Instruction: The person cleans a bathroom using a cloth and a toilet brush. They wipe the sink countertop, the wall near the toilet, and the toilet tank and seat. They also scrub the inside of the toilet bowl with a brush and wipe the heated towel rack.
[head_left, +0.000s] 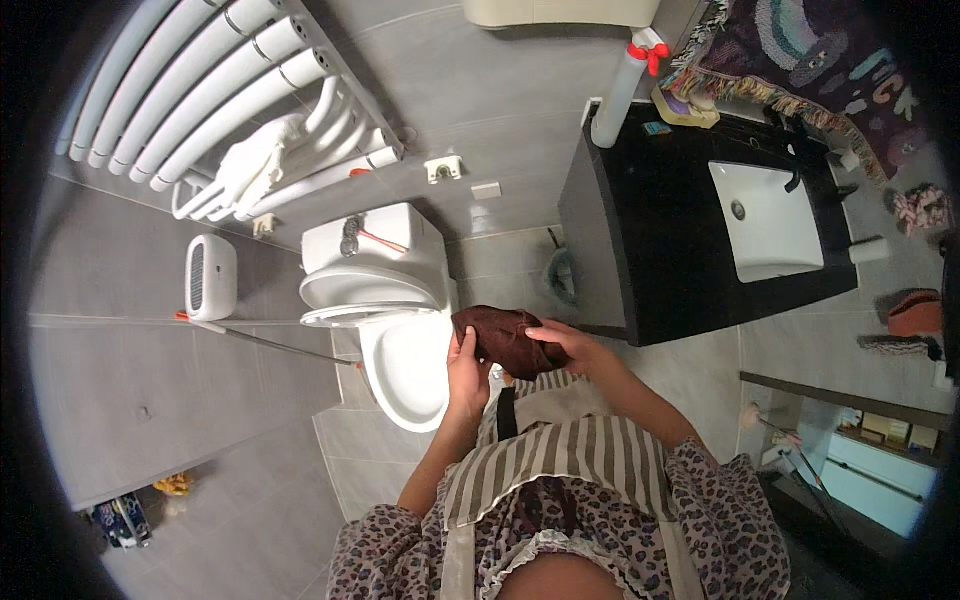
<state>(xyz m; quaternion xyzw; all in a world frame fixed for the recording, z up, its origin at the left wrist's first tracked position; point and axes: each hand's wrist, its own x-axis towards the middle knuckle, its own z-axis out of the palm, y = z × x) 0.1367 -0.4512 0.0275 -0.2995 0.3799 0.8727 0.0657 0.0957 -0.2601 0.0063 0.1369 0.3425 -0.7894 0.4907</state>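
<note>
A dark brown cloth (505, 338) is held just below the centre of the frame, bunched between both hands. The left hand (466, 372) is closed on its lower left edge, fingers (467, 345) curled up around the fabric. The right hand (568, 347) is laid over the cloth's right side, fingers wrapped on the fabric, thumb on top. The cloth is held in the air, over the right rim of a white toilet (385, 310), whose lid is raised and whose bowl lies open at centre left. Whether the cloth touches the toilet cannot be told.

A black vanity desk (650, 250) with a white inset basin (765, 220) is seen at centre right. A white spray bottle (622, 90) with a red trigger stands at the desk's upper left corner. A white towel radiator (200, 90) is mounted at upper left, with a white cloth (255, 160) draped on its lower bars. A small white heater (211, 277) is seen at the left. A striped apron (560, 450) over a spotted garment is recorded at the bottom centre.
</note>
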